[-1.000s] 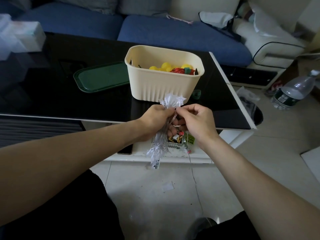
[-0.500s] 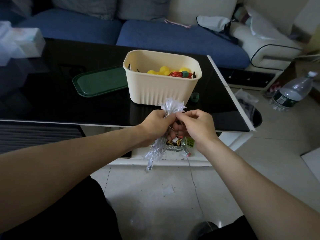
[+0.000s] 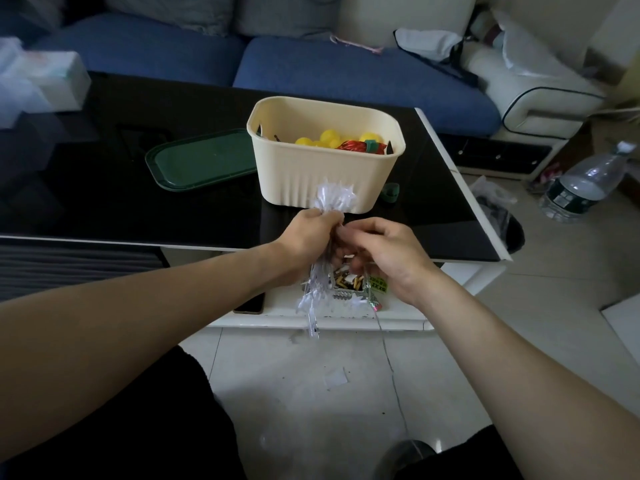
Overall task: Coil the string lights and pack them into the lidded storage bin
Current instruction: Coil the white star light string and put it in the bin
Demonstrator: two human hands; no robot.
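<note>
Before the bin (image 3: 325,174), both hands (image 3: 308,237) grip the string lights (image 3: 334,199).

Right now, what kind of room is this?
Most likely a home living room: a blue-cushioned sofa behind a glossy black coffee table, and a tiled floor with a water bottle on it.

Cream ribbed bin (image 3: 322,174); dark green lid (image 3: 202,161); glossy black table (image 3: 104,209); blue sofa (image 3: 346,77); clear string lights (image 3: 334,199).

You've got a blue sofa (image 3: 346,74) behind the black table (image 3: 104,202), a water bottle (image 3: 585,183) lying on the floor at right.
</note>
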